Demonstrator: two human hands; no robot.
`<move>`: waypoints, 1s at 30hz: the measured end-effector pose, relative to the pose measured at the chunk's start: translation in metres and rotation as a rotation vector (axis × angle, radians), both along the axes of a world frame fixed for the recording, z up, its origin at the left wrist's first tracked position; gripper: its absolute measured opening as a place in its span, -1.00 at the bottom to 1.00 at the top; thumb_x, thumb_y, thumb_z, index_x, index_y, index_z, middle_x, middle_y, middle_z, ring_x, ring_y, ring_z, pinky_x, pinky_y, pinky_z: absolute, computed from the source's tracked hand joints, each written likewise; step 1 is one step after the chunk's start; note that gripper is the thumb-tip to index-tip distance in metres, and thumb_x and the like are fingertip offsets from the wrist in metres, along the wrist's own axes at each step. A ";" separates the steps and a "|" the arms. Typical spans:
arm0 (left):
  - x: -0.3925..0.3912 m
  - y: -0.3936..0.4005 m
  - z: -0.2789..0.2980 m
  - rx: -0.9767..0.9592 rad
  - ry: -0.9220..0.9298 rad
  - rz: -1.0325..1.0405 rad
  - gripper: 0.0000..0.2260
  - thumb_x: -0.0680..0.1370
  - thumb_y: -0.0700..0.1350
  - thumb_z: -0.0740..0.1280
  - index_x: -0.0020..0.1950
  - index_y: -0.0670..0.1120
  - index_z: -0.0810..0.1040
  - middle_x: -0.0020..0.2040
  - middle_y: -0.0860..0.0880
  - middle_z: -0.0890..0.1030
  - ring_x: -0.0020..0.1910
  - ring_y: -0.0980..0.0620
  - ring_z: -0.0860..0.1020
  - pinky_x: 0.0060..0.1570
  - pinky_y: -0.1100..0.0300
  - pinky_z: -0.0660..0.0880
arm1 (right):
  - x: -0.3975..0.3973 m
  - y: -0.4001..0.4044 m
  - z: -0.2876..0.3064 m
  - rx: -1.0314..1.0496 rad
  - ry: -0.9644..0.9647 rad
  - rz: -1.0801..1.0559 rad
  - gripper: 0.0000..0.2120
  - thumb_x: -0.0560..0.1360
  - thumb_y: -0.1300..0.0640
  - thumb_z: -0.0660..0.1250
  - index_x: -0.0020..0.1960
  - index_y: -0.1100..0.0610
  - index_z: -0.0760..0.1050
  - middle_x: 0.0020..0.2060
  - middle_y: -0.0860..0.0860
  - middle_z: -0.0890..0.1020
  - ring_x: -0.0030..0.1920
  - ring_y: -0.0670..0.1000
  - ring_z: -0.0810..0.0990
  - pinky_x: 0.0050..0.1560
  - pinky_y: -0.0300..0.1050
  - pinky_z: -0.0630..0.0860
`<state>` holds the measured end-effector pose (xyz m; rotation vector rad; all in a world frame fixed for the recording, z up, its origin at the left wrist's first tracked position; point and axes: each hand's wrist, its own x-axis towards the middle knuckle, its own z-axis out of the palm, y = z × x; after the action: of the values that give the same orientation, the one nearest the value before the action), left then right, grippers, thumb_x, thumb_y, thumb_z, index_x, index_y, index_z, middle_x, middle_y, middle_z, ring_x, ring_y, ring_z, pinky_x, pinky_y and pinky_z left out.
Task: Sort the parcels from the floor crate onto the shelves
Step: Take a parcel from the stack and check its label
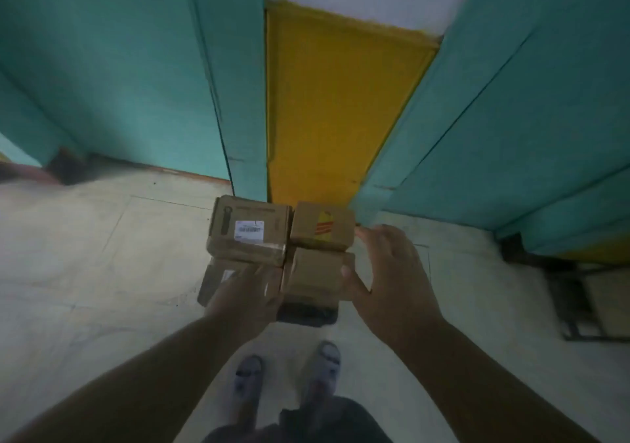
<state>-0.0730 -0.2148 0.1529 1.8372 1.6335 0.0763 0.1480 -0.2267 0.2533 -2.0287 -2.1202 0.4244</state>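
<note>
Several brown cardboard parcels sit packed together in front of me, above the pale floor. One parcel with a white label (249, 228) is at the upper left and one with a red and yellow mark (322, 226) at the upper right. Two plain parcels (313, 277) lie nearer to me. A dark flat item (306, 315) shows under them. My left hand (249, 292) lies over the near left parcel and grips it. My right hand (385, 272) clasps the right side of the stack, its thumb on the near right parcel and its fingertips at the marked one.
Teal shelf units (136, 67) (511, 119) rise on the left and right, with a yellow panel (334, 108) between them. A dark wire crate (586, 303) holding a cardboard box stands on the floor at the right. My feet (286, 371) show below the stack.
</note>
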 end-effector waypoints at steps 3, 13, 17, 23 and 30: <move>0.006 0.015 -0.037 -0.052 0.023 -0.043 -0.81 0.52 0.00 0.40 0.09 0.02 0.53 -0.02 0.06 0.63 -0.04 0.05 0.62 -0.11 0.10 0.62 | 0.004 -0.003 -0.051 -0.117 0.006 -0.092 -0.47 0.55 -0.07 0.31 0.48 0.04 0.31 0.37 0.08 0.40 0.36 0.09 0.39 0.29 -0.12 0.30; 0.041 0.053 -0.172 -0.227 -0.084 0.129 -0.64 0.58 -0.10 0.32 0.37 -0.02 0.38 0.16 -0.02 0.56 -0.01 -0.01 0.56 -0.01 -0.01 0.58 | 0.022 0.044 -0.236 -0.476 0.129 -0.254 -0.48 0.62 0.01 0.26 0.53 0.08 0.24 0.32 0.13 0.52 0.25 0.12 0.53 0.09 -0.15 0.36; 0.053 0.051 -0.188 -0.233 -0.165 0.222 -0.70 0.56 -0.10 0.35 0.29 0.04 0.47 0.05 0.10 0.59 -0.07 0.13 0.53 -0.12 0.16 0.50 | 0.019 0.049 -0.263 -0.524 0.268 -0.292 -0.51 0.63 0.04 0.24 0.53 0.02 0.24 0.20 0.12 0.59 -0.03 0.04 0.57 -0.08 -0.09 0.51; 0.053 0.052 -0.127 -0.311 -0.414 0.523 -0.81 0.55 0.04 0.35 0.12 0.01 0.53 -0.03 0.06 0.60 -0.07 -0.01 0.61 -0.07 -0.07 0.62 | 0.031 0.050 -0.197 -0.343 0.426 -0.320 -0.56 0.57 0.05 0.34 0.41 0.01 0.32 0.12 -0.07 0.54 -0.03 -0.11 0.54 -0.12 -0.26 0.45; 0.045 0.034 0.014 -0.417 -0.629 0.718 -0.74 0.67 0.04 0.18 0.04 -0.11 0.56 -0.06 -0.24 0.68 -0.22 -0.12 0.65 -0.20 0.02 0.57 | 0.039 0.046 -0.043 -0.291 0.458 0.010 -0.45 0.54 -0.03 0.41 0.48 -0.02 0.35 0.26 -0.12 0.43 0.20 -0.19 0.38 0.07 -0.45 0.28</move>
<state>-0.0280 -0.1812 0.1670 0.7402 1.5932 0.5240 0.1867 -0.1803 0.2100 -1.8227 -1.8675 1.1340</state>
